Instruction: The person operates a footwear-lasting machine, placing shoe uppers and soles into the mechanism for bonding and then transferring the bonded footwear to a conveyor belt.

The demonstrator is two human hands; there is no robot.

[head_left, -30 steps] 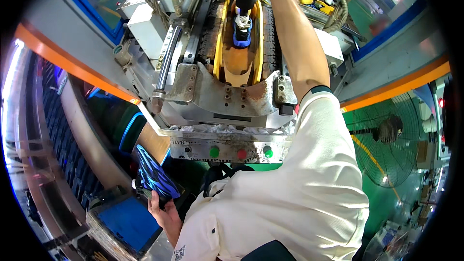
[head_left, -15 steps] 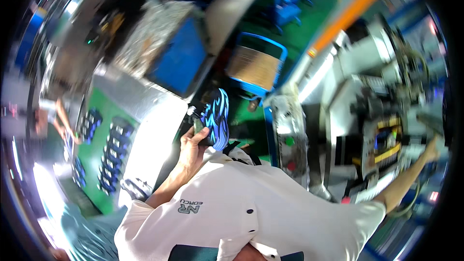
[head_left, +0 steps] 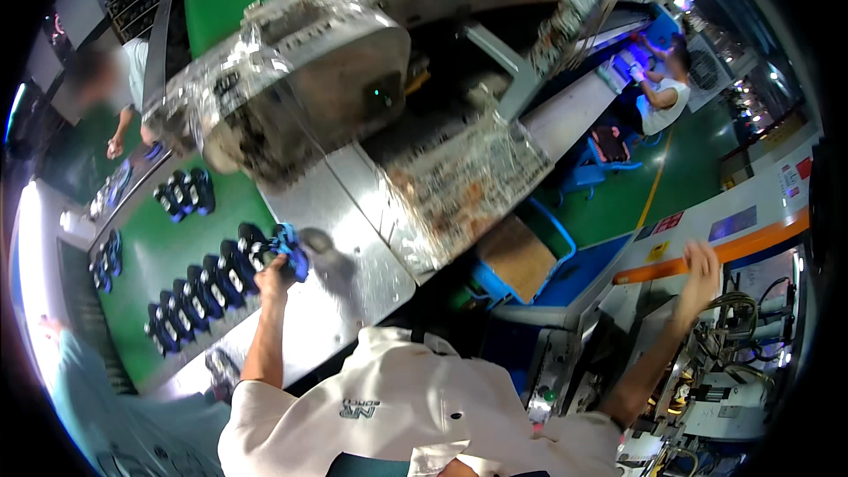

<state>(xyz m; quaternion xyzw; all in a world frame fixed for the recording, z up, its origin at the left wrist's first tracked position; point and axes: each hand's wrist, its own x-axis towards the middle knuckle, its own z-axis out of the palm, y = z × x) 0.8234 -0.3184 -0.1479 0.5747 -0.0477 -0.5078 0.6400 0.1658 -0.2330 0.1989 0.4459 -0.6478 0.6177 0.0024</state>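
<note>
My left hand (head_left: pixel 270 267) reaches out to the left and grips a blue and black shoe piece (head_left: pixel 290 250). It holds the piece at the edge of a green conveyor belt (head_left: pixel 150 256), next to a row of several similar shoe pieces (head_left: pixel 199 291). My right hand (head_left: pixel 702 269) is stretched far to the right. Its fingers are spread and it holds nothing, resting by the orange strip (head_left: pixel 751 243) of a grey machine panel.
A big foil-wrapped machine (head_left: pixel 309 79) looms over a metal table (head_left: pixel 353 256). A blue bin holding cardboard (head_left: pixel 521 261) stands below. Other people work at the upper left (head_left: pixel 124 79), upper right (head_left: pixel 662 93) and lower left (head_left: pixel 79 389). Cables and machine parts (head_left: pixel 724 371) sit at the right.
The view has swung from the press machine to the conveyor. My left hand carried the shoe piece out to the belt. My right hand left the yellow mould and now rests by the orange strip.
</note>
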